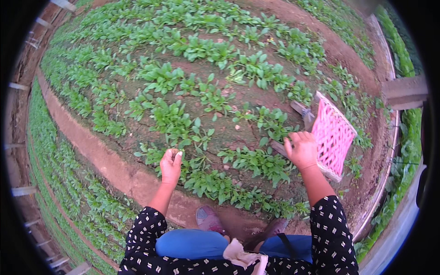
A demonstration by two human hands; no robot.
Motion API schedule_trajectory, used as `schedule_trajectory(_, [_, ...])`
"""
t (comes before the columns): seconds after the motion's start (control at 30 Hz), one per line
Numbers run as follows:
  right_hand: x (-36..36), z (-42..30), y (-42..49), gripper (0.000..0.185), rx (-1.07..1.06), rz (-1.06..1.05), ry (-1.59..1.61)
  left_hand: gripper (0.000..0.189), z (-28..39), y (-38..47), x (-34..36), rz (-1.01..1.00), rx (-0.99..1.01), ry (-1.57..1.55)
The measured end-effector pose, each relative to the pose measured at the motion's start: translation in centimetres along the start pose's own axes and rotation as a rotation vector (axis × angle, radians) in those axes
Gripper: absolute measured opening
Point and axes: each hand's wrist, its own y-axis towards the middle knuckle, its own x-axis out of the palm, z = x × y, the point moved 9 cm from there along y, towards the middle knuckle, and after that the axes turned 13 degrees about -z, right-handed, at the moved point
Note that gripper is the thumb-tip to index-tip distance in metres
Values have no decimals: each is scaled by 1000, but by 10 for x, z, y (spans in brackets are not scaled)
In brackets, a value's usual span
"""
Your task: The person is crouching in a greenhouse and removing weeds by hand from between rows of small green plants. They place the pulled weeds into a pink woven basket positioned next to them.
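My left hand (171,167) is raised over the planted bed, its thumb and fingertips pinched together. Whether anything small sits between those fingertips is too fine to make out. Leafy green plants (173,118) grow just beyond it. On the right, my right hand (303,150) is at the near side of a low stool with a pink woven seat (333,135), fingers curled over its frame. The stool is tilted, and its wooden legs (297,107) stick out to the left over the plants. Part of the frame is hidden behind my right hand.
Rows of low greens (206,51) cover the bare soil ahead. A raised earth ridge (106,160) separates another planted bed (86,199) on the left. My shoes (209,218) stand at the bed's near edge. At right are a concrete post (405,91) and plastic sheeting (395,233).
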Motion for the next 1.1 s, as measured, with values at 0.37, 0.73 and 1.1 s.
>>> schedule_trajectory(0.37, [5,-1,1,19,16,-5,16,35,7,-171,206,-1604,122,579])
schedule_trajectory(0.73, [5,0,0,20,12,3,-12,34,-13,-58,162,-1115,108,558])
schedule_trajectory(1.1, [6,1,0,19,19,12,-1,30,4,-51,158,-985,70,478])
